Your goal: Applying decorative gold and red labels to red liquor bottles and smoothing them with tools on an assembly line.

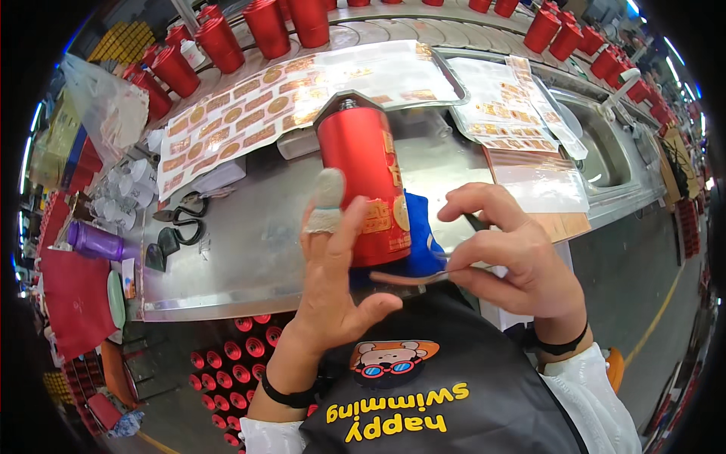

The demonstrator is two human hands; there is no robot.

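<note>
A red metal canister (354, 163) with gold stickers on its side leans in a dark-edged holder on the steel bench, near a blue cloth (423, 238). My left hand (327, 265) is open beside its left side, fingers stretched up and thumb apart. Pale wrapping covers one of its fingertips. To the canister's lower right, my right hand (518, 257) pinches a thin, blurred pinkish strip (408, 278) that reaches toward the canister's base. Something small and dark also shows between those fingers; I cannot make out its kind.
Gold sticker sheets (249, 113) lie behind the canister, with more sheets (503, 106) at the right by a sink (601, 151). Black-handled scissors (185, 219) rest at left. Red canisters (266, 26) line a conveyor at the back; others stand below the bench.
</note>
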